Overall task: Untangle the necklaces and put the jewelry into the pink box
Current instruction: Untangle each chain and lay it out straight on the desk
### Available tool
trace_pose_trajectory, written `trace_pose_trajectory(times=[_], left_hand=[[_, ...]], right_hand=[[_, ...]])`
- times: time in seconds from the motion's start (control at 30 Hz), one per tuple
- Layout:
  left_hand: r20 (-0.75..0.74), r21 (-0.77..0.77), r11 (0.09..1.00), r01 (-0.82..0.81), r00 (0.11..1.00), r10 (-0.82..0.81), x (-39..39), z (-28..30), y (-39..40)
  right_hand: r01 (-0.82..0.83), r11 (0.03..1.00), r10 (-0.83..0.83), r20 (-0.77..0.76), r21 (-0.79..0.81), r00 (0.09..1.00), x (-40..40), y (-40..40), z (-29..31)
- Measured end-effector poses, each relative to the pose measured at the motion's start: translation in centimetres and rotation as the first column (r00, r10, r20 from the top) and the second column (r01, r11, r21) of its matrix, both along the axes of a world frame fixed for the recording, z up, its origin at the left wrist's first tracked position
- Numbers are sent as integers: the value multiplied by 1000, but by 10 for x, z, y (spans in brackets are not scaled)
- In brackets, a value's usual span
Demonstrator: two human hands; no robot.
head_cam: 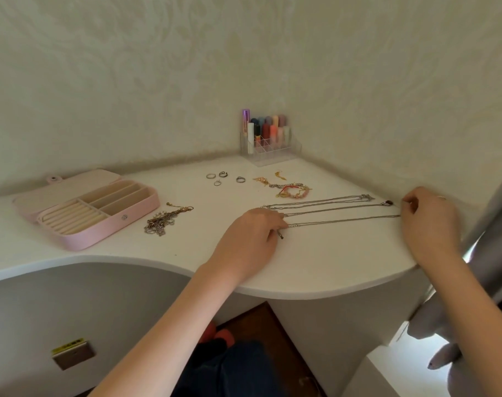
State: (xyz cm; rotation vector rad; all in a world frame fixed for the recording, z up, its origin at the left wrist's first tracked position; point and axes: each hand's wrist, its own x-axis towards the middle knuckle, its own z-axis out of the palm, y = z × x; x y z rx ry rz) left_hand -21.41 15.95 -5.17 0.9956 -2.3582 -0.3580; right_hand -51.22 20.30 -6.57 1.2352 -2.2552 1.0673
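Long silver necklaces (pixel 330 209) lie stretched in near-parallel lines across the white table (pixel 315 262). My left hand (pixel 252 239) pinches the clasp end of the nearest chain at the left. My right hand (pixel 429 222) pinches the same chain's other end by the wall at the right. The pink box (pixel 86 207) lies open at the left, its cream compartments bare. A tangled heap of chains (pixel 164 220) sits between the box and my left hand.
Several rings (pixel 224 177) lie behind the necklaces, with bracelets and earrings (pixel 290 187) to their right. A clear organizer of lipsticks (pixel 268 138) stands in the wall corner. The table's curved front edge runs below my hands; a grey curtain hangs at the far right.
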Motion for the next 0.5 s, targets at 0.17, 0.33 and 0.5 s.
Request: trace_pose_trajectory(times=[0.17,0.33,0.5], left_hand=[[7,116,993,-9,1000,8,-2,1,5],[-3,66,989,-136,991,136,1,1,3],[-55,61,992,-113,992,116,0,-1,0]], right_hand=[[-32,999,31,13,37,999,1,1,-2],[-41,997,40,18,64,999,5,1,1],[-68,998,68,28,6,997,7,2,2]])
